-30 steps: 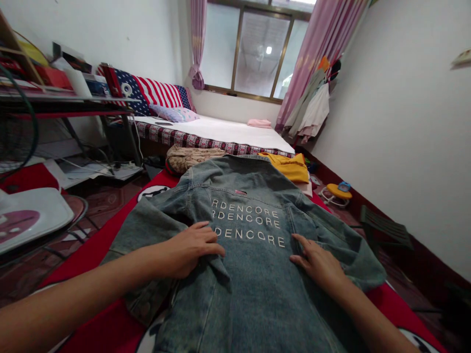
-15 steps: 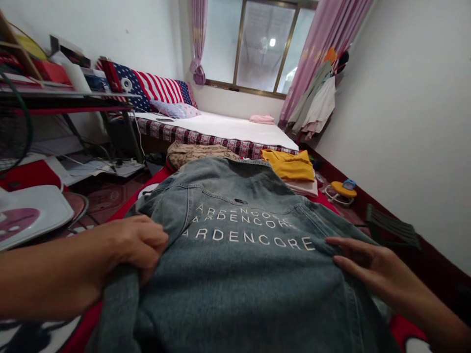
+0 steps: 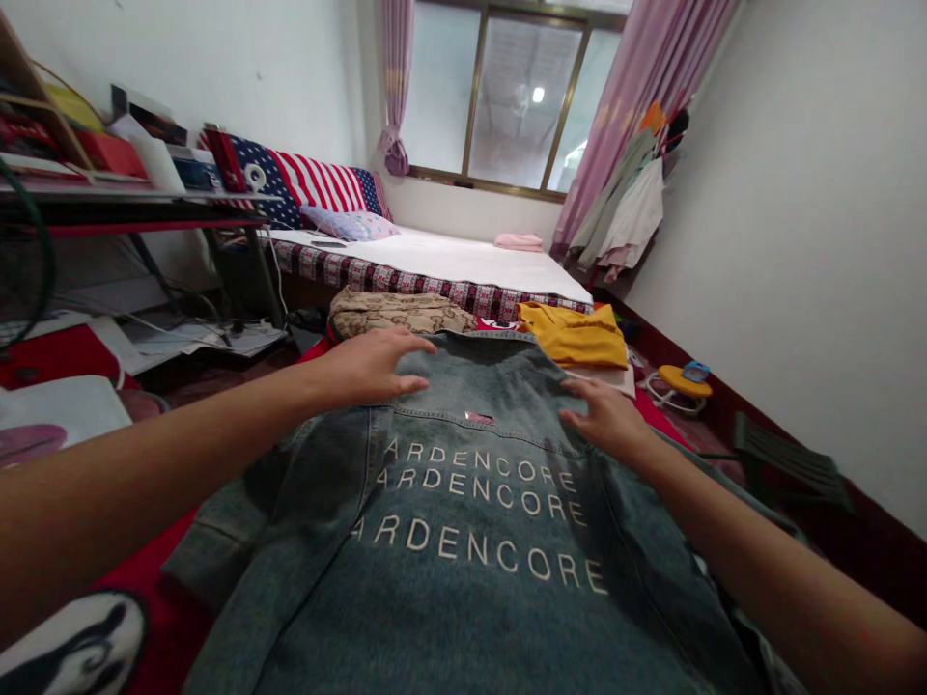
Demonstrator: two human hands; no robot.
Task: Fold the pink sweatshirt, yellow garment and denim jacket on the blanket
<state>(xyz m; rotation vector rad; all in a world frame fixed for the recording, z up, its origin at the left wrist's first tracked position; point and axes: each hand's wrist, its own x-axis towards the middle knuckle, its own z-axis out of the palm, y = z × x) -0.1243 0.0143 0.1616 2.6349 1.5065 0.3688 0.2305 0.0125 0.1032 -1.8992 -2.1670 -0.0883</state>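
While spread back-up at frame centre, denim jacket (image 3: 463, 521): lay flat.
Left hand (image 3: 369, 367): open, palm pressed near the collar.
Right hand (image 3: 604, 420): open, fingers resting on the shoulder.

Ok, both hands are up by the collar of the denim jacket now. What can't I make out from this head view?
- Front of the denim jacket: it lies back up, so the front is hidden.
- Its hem: cut off by the bottom edge.
- First letter of the printed lines: lost in a seam fold.
- Left hand and right hand: palms face down, so any grip on the cloth is unclear.
- Yellow garment: bunched, type unclear.
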